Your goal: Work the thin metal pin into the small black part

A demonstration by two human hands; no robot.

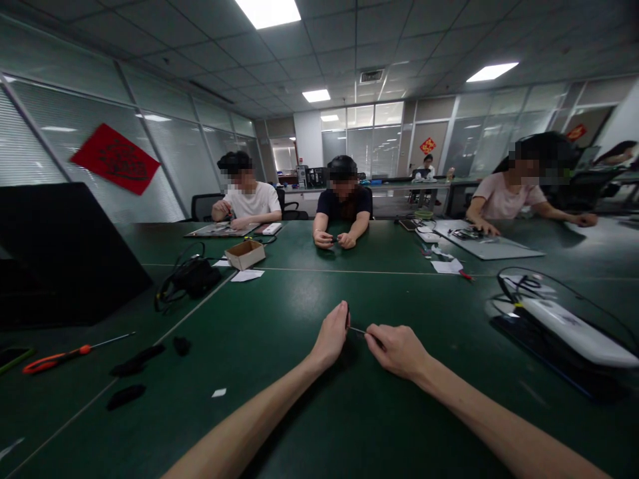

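Both of my hands are out over the dark green table, fingers pinched. My left hand and my right hand hold the two ends of a thin, short metal rod or pin between fingertips, a little above the table top. What exactly the thin piece is I cannot make out. My forearms reach in from the bottom of the head view.
Left of me lie an orange-handled screwdriver, small black pieces and a black cable bundle. A cardboard box stands farther back. A white device on a dark slab is at right. Three people sit across the table.
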